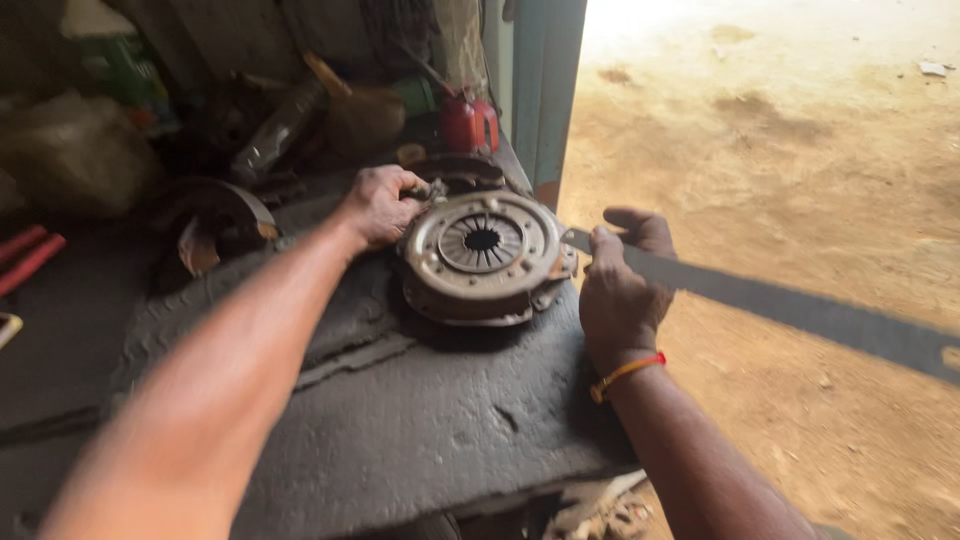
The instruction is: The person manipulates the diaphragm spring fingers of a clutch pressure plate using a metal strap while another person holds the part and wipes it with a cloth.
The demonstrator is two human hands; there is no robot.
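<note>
The round metal clutch plate (483, 255) lies flat on the tabletop (420, 420). The left hand (380, 205) grips its ten-o'clock rim to steady it — the right hand (618, 290) clasps a long flat bar (780, 305) reaching its three-o'clock edge.

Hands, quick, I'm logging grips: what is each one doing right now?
Left hand: closed on the rim of the clutch pressure plate.
Right hand: closed around a long flat metal bar.

One head-worn view — looking steeply down, close over the dark workbench (400, 400) — doorway ground at right.
</note>
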